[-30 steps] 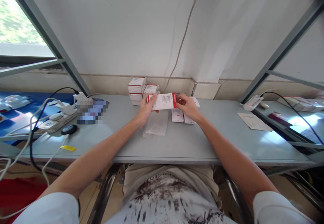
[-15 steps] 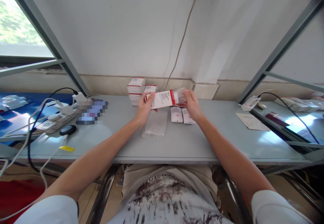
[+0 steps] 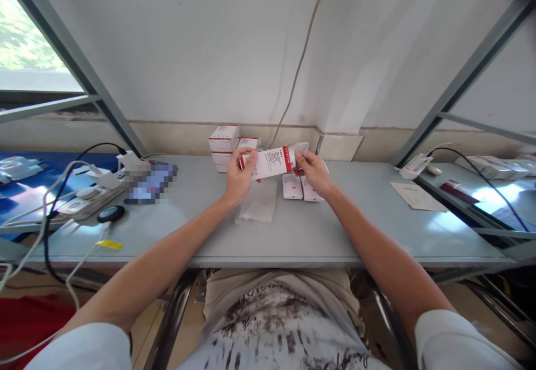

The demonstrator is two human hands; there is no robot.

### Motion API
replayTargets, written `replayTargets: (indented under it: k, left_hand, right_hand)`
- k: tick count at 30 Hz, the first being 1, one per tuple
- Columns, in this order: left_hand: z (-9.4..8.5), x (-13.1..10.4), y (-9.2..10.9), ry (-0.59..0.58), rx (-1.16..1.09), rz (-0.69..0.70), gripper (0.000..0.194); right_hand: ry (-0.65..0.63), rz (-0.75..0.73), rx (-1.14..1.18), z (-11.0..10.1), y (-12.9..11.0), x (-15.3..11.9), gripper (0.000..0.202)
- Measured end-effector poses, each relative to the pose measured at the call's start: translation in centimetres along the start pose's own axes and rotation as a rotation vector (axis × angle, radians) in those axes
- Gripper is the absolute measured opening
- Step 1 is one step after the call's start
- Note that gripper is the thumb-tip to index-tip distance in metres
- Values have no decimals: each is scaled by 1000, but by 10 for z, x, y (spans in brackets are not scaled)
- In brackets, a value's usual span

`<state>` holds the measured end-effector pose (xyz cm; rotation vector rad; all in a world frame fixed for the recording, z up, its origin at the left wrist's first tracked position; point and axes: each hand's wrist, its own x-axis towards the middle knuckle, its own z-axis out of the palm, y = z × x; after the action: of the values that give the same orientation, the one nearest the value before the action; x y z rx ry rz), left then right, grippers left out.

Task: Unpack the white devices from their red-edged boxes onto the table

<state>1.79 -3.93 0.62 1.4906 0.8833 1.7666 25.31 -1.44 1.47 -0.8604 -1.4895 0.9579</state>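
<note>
My left hand [image 3: 240,177] is closed round the left end of a white and red cardboard box [image 3: 270,163], with its printed "DETECTOR" side facing me. At the box's right end, my right hand [image 3: 312,170] pinches a clear plastic bag [image 3: 299,147] that sticks out there. How far the bag reaches into the box is hidden. Below the box, a flat clear plastic bag [image 3: 256,205] lies on the grey table [image 3: 293,241]. Two white detector units, one of them the left detector [image 3: 292,186], lie side by side under my right hand, which partly covers the other one.
Several white and red boxes [image 3: 224,138] are stacked against the wall behind my left hand. To the left are a phone [image 3: 153,183], a power strip [image 3: 90,200] with chargers and cables, and a black round puck [image 3: 111,214]. A paper sheet [image 3: 419,197] lies right.
My right hand has moved slightly left, up against the box's right end, and more of the plastic now shows above its fingers. The left hand keeps its hold on the box.
</note>
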Motion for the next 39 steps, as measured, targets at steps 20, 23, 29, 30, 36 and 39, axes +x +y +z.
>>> replayTargets:
  k: [20,23,29,30,36,39]
  left_hand:
    - [-10,-9,-1,-321,472,500,78]
    - [-12,-7,0,-309,536,550,79]
    - [-22,-1,3,-276,664,641,78]
    - [-24,1,4,-272,677,648,77]
    - [-35,14,4,-255,729,759,78]
    - [-41,21,1,-261,797,766,80]
  right_hand:
    - [381,124,164,-10,1,8,39]
    - [389,122,186,-11,1,9,40]
    - [456,93,203,-20,6,13,42]
    - [472,95,212,-21,7,14,42]
    - [594,139,258,-29,8,17,38]
    - [592,160,256,-31,9,17,35]
